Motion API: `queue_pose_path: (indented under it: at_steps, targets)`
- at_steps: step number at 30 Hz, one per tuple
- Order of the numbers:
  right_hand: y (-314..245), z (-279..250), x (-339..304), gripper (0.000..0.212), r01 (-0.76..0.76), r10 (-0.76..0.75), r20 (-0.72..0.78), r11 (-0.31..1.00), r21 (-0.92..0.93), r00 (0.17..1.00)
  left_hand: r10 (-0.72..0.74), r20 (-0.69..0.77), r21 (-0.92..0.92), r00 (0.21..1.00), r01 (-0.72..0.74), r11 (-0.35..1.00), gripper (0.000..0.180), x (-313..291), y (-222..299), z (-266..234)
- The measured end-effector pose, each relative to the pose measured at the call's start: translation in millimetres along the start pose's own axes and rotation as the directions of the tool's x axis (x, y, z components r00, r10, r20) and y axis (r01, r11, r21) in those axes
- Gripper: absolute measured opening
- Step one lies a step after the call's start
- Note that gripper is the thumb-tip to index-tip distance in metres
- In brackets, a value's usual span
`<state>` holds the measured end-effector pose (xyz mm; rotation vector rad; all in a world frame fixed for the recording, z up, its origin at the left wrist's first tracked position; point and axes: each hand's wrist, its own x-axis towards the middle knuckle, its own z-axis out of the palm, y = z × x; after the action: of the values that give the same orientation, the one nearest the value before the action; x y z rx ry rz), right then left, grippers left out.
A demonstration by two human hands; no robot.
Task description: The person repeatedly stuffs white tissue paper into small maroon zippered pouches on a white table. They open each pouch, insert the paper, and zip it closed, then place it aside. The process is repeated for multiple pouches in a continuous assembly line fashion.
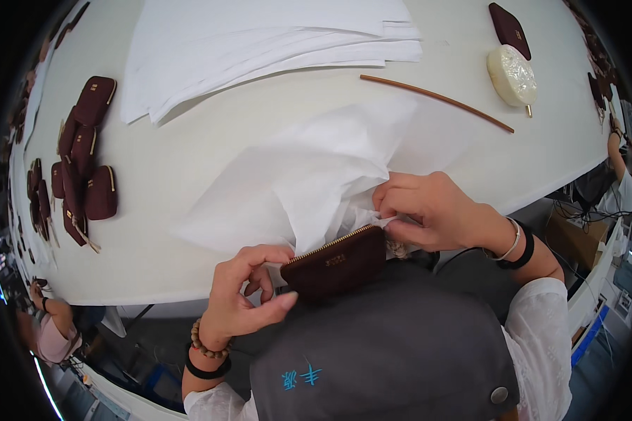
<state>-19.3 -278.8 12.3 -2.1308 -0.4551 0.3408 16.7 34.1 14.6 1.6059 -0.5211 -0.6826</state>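
A dark maroon zip pouch [336, 263] with a gold zipper stands tilted at the table's near edge, against my apron. My left hand [244, 291] is at its left end, fingers curled at the upper corner and thumb in front, a little apart from the fabric. White tissue paper [316, 179] spreads crumpled over the table behind the pouch, partly bunched along its zipper. With thumb and fingers, my right hand [425, 210] pinches a gathered bit of this paper beside the pouch's right end. Whether the zipper is undone is hidden by the paper.
Several maroon pouches [84, 151] lie piled at the left. A fanned stack of white sheets [274, 56] covers the far middle. Right of it are a brown stick [439, 102], a plastic-wrapped cream roll [511, 76] and another maroon pouch [510, 31]. Other people sit at both sides.
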Motion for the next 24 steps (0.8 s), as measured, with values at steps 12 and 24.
queue_pose_path:
  at_steps: [12,24]
  targets:
    - [-27,-8,22,0.031,-0.198,0.023,0.551,0.945,0.261,0.834,-0.257,0.214,-0.120,0.943,0.286,0.951,0.033,8,-11,13]
    - [-24,19,5,0.027,-0.493,0.326,0.370,0.552,0.672,0.870,-0.341,0.500,-0.355,0.796,0.548,0.757,0.107,22,22,13]
